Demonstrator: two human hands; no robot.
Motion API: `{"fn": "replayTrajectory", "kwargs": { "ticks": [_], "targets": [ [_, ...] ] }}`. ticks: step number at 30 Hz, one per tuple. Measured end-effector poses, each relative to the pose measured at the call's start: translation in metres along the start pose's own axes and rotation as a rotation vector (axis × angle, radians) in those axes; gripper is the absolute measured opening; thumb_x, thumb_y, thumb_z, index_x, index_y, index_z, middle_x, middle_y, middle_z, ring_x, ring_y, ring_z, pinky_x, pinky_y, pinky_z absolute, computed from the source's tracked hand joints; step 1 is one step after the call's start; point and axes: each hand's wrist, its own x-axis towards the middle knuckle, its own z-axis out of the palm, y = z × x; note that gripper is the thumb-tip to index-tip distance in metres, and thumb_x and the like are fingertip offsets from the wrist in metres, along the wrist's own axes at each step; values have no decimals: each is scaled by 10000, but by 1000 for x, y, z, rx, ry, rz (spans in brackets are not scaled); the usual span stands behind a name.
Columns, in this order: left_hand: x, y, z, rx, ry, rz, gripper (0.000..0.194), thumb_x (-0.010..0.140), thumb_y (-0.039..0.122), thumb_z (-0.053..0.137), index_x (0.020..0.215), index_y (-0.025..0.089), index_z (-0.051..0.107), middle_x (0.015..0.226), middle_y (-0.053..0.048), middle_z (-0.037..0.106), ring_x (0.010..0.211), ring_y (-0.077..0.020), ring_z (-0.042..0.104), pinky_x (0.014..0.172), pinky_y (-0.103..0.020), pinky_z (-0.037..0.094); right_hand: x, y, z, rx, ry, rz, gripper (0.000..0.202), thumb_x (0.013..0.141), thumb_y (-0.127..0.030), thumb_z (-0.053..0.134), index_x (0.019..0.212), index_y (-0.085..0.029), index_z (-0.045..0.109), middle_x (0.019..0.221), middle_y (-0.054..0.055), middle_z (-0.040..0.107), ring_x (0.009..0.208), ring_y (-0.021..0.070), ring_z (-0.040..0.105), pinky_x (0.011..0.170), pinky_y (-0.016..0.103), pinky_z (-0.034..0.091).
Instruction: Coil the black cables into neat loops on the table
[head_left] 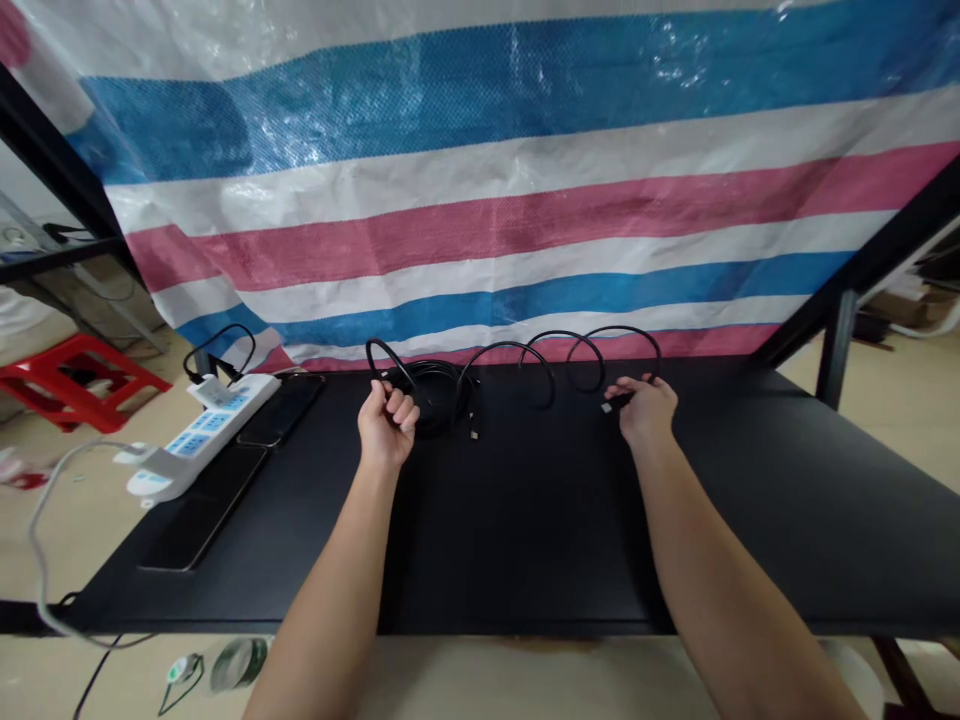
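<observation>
A black USB cable (550,362) stretches in loose loops between my two hands, above the back part of the black tabletop (525,520). My left hand (387,422) is closed round a stretch of it, and the cable arches up behind my fingers. On the right, my right hand (646,405) pinches the cable near its end; the USB plug (613,403) pokes out leftward from my fingers. A coil of black cable (431,372) lies just right of my left hand, with a loose plug (473,428) beside it.
At the left edge lies a white power strip (202,435) with chargers plugged in. Two dark phones (202,510) rest alongside it. A striped plastic sheet (487,220) hangs behind the table. A red stool (82,380) stands on the floor at left.
</observation>
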Motion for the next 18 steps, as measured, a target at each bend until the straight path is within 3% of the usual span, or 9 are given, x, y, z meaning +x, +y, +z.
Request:
{"fn": "replayTrajectory", "kwargs": {
  "ticks": [5,9,15,18],
  "targets": [
    [1,10,1,-113,157,13,439,983,277,262,582,170,403,412,87,217,299,-35,220,294,-140,163,-2,-12,-10,310,-117,117,272,778,-255,390,588,-233,197,377,-98,226,297,82,270,351,215,327],
    [2,10,0,-63,190,-3,409,974,274,303,595,171,420,408,92,220,293,-35,214,291,-140,144,-12,-16,-6,292,-177,45,352,830,-438,427,577,-242,280,341,-109,222,281,80,247,320,207,283],
    [4,-4,-3,191,75,83,143,848,262,568,740,167,570,403,105,296,301,-34,260,314,-127,182,-26,-9,6,80,-377,-140,460,546,-523,743,607,-228,396,493,-48,578,338,63,363,301,178,222],
    [5,-11,-4,305,79,143,138,786,267,612,702,164,573,402,84,384,318,-54,347,331,-147,255,-33,-5,9,-100,-476,-155,467,446,-487,805,681,-224,499,531,-45,613,340,51,340,302,180,205]
  ]
}}
